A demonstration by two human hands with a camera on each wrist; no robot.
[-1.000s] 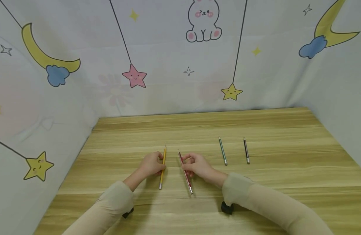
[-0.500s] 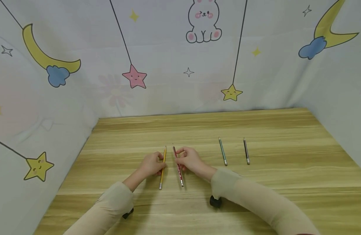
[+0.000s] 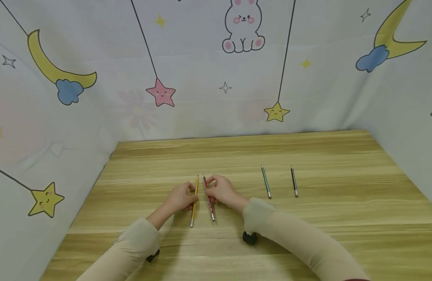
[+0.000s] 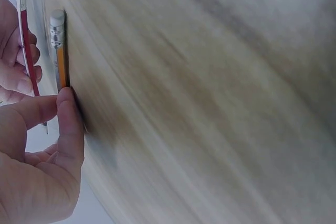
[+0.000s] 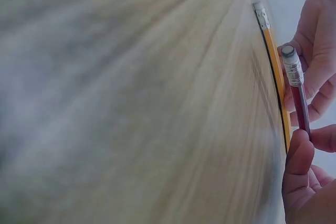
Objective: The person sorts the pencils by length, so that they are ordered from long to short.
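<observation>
Well to the left of the yellow pencil (image 3: 194, 210), we see a printed crescent moon (image 3: 43, 58) and, lower down, a smiling yellow star (image 3: 46, 200) on the white cloth (image 3: 198, 70). Next comes the left sleeve (image 3: 114, 255), pale and folded into a cuff, reaching up from the near side toward that pencil. The left hand (image 3: 181, 196) is just left of the yellow pencil and pinches it between thumb and finger, closed to about the pencil's own thickness. The pencil itself is at the wood-grain table (image 3: 142, 164), its tip away from us and its white eraser toward us.

Just right of the yellow pencil, a red patterned pencil (image 3: 210, 207) slants beside it, a narrow gap between them; their tips are nearer each other than their erasers. We cannot tell whether the red one touches the table. Right of both, the right hand (image 3: 221, 191) pinches the red pencil in the same way, thumb and finger closed down to it, with the right sleeve (image 3: 300, 234) behind. Farther right of the yellow pencil, a green pencil (image 3: 266, 181) lies on the table, and beyond that a black pencil (image 3: 294, 181), both with their erasers toward us.
</observation>
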